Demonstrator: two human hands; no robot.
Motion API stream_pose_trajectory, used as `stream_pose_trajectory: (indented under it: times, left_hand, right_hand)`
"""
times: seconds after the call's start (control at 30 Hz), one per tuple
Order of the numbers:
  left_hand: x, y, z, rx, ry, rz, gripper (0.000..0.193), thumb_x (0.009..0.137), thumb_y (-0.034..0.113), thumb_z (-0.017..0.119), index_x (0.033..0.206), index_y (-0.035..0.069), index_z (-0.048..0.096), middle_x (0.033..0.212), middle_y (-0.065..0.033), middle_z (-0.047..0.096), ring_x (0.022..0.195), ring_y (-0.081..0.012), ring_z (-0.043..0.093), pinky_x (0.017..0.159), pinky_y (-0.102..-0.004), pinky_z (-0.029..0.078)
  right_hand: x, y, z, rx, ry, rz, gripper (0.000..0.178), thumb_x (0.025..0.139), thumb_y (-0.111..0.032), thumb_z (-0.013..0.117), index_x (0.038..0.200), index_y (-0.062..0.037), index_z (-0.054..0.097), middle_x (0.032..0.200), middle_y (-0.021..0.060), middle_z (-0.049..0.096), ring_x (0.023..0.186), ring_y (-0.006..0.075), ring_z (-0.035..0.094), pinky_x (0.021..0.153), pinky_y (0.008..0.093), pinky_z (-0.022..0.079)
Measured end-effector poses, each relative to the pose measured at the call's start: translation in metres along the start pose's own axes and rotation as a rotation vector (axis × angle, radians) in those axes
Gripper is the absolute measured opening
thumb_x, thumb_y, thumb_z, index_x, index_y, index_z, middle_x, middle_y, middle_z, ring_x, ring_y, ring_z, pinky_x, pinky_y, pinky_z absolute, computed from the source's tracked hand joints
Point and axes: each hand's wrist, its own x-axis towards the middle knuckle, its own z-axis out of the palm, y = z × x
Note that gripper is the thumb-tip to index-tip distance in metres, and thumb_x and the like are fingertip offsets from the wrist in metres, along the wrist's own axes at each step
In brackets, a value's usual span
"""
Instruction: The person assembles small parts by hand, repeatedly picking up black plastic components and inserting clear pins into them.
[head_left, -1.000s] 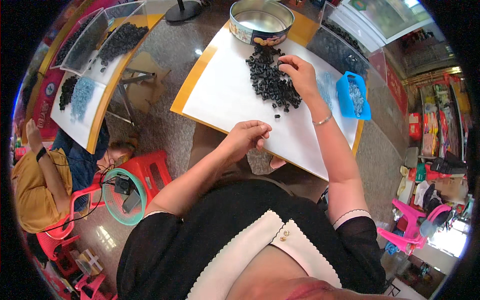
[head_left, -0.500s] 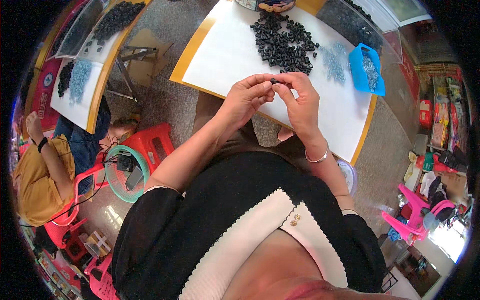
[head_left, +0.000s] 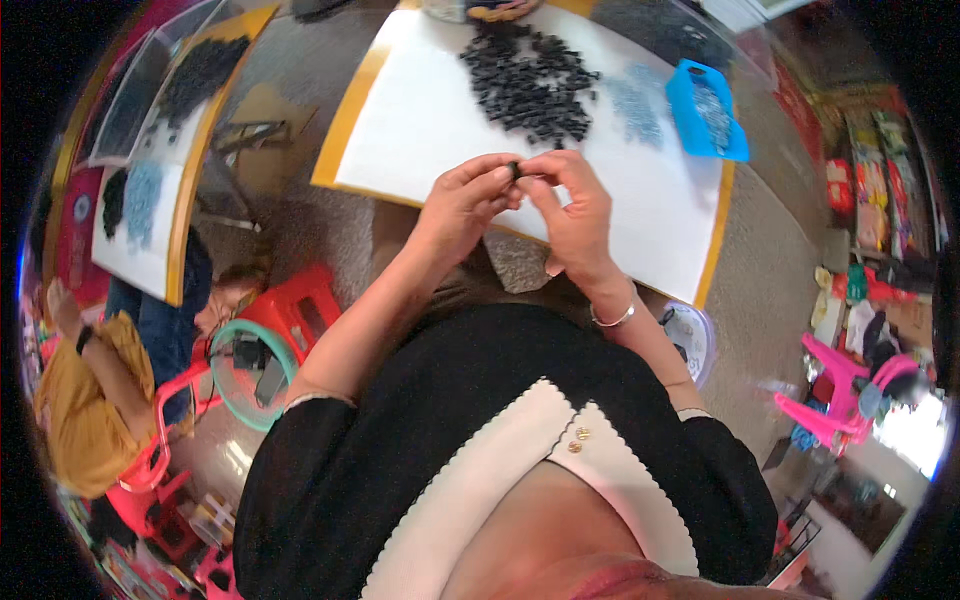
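Head view, black parts pile (head_left: 528,82), blue tray (head_left: 708,121) beyond hands

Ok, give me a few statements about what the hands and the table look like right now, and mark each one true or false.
1. Both hands, left hand and right hand, meet over the white board, pinching a small black piece. True.
2. The pile of black pieces lies in the blue tray. False: it lies loose on the board, beside the tray.
3. The right wrist wears a bracelet. True.
4. The left hand rests flat on the board. False: it is raised, fingertips pinched together.
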Motion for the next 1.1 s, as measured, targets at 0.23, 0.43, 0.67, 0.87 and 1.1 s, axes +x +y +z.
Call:
stream_pose_trajectory:
  times: [0.23, 0.43, 0.67, 0.87, 1.1]
  left_hand:
    - [-0.003, 0.002, -0.006, 0.031, 0.056, 0.062, 0.025, 0.092, 0.005, 0.057, 0.115, -0.003, 0.059, 0.101, -0.0120, 0.064, 0.083, -0.0141, 0.061, 0.079, -0.0284, 0.050]
    - [0.002, -0.007, -0.004, 0.031, 0.013, 0.006, 0.024, 0.092, 0.005, 0.057, 0.115, -0.002, 0.059, 0.101, -0.0103, 0.063, 0.082, -0.0123, 0.060, 0.079, -0.0266, 0.049]
    - [0.000, -0.007, -0.003, 0.068, 0.052, -0.022, 0.024, 0.092, 0.005, 0.056, 0.114, -0.002, 0.058, 0.100, -0.0092, 0.063, 0.080, -0.0113, 0.058, 0.078, -0.0256, 0.047]
    - [-0.001, -0.005, 0.000, 0.078, 0.098, -0.044, 0.024, 0.092, 0.006, 0.056, 0.114, -0.003, 0.058, 0.100, -0.0093, 0.062, 0.077, -0.0113, 0.057, 0.075, -0.0245, 0.048]
    - [-0.001, -0.008, 0.001, 0.086, 0.097, -0.066, 0.024, 0.093, 0.006, 0.056, 0.115, -0.003, 0.057, 0.099, -0.0090, 0.063, 0.076, -0.0111, 0.056, 0.073, -0.0239, 0.049]
  right_hand:
    - [0.004, 0.049, -0.056, -0.294, 0.214, 0.078, 0.008, 0.080, -0.005, 0.067, 0.087, -0.0035, 0.066, 0.085, 0.0097, 0.063, 0.078, 0.0229, 0.061, 0.071, 0.0323, 0.049]
    - [0.025, 0.094, -0.105, -0.646, 0.260, 0.113, 0.014, 0.081, -0.015, 0.068, 0.089, -0.0043, 0.068, 0.083, 0.0103, 0.063, 0.077, 0.0236, 0.059, 0.071, 0.0340, 0.047]
    - [0.041, 0.106, -0.093, -0.898, 0.151, 0.061, 0.019, 0.080, -0.020, 0.068, 0.088, -0.0035, 0.067, 0.082, 0.0108, 0.063, 0.077, 0.0245, 0.060, 0.071, 0.0339, 0.047]
    - [0.024, 0.099, -0.094, -0.581, 0.272, 0.236, 0.012, 0.079, -0.013, 0.066, 0.085, -0.0037, 0.065, 0.085, 0.0133, 0.065, 0.078, 0.0277, 0.063, 0.069, 0.0387, 0.049]
    - [0.014, 0.094, -0.095, -0.468, 0.237, 0.226, 0.014, 0.079, -0.009, 0.065, 0.092, -0.0025, 0.066, 0.088, 0.0141, 0.065, 0.080, 0.0288, 0.062, 0.073, 0.0390, 0.049]
